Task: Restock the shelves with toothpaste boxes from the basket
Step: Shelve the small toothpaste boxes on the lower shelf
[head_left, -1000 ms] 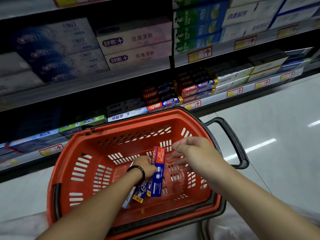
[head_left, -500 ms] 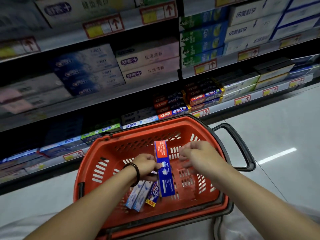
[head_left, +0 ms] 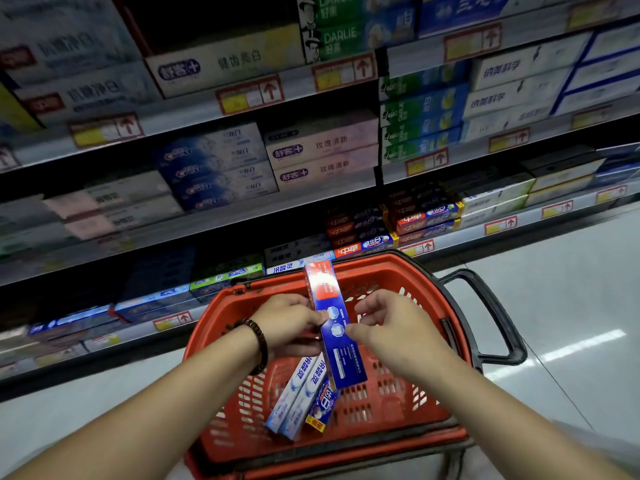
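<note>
A red and blue toothpaste box (head_left: 332, 317) stands almost upright above the red basket (head_left: 426, 299). My left hand (head_left: 287, 323), with a bead bracelet on the wrist, pinches the box's left side. My right hand (head_left: 391, 327) pinches its right side with thumb and fingertips. Two white and blue boxes (head_left: 294, 396) and a dark blue box (head_left: 322, 407) lie in the basket's bottom. The shelves (head_left: 242, 209) behind hold rows of toothpaste boxes, among them matching red and blue ones (head_left: 360, 237) on the low shelf.
The basket has a black handle (head_left: 498, 317) sticking out to the right. A pale glossy floor (head_left: 554, 289) stretches to the right. Price tags with red arrows line the shelf edges (head_left: 249, 97).
The red and blue box has risen out of the basket in my left hand, and my right hand has come onto its other side. The view has tilted up towards the shelves.
</note>
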Action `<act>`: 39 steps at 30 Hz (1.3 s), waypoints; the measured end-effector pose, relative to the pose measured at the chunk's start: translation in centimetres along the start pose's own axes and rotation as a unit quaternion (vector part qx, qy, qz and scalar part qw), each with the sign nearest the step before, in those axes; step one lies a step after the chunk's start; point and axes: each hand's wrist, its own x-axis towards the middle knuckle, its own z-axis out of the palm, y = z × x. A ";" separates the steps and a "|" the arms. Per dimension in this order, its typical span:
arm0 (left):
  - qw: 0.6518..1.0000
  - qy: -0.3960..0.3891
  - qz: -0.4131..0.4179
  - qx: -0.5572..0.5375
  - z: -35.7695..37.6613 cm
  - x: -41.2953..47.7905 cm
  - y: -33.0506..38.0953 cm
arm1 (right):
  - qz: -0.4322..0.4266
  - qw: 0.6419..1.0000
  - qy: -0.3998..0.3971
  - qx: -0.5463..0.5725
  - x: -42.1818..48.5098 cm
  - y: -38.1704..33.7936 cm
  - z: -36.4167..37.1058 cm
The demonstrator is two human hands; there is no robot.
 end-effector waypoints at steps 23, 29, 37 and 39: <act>0.988 -0.028 0.066 -0.135 -0.1 -3.0 2.3 | -0.155 0.964 0.091 -0.194 -1.0 -1.0 1.9; 0.986 -0.010 0.086 -0.140 -0.2 -2.8 2.0 | -0.136 0.976 0.079 -0.148 -0.8 -1.5 1.5; 0.987 -0.002 0.117 -0.112 -1.2 -2.2 1.9 | -0.086 0.994 0.044 -0.049 -1.2 -2.5 0.7; 0.986 0.004 0.112 -0.122 -1.4 -2.0 1.9 | -0.074 0.996 0.042 -0.032 -1.2 -2.6 0.6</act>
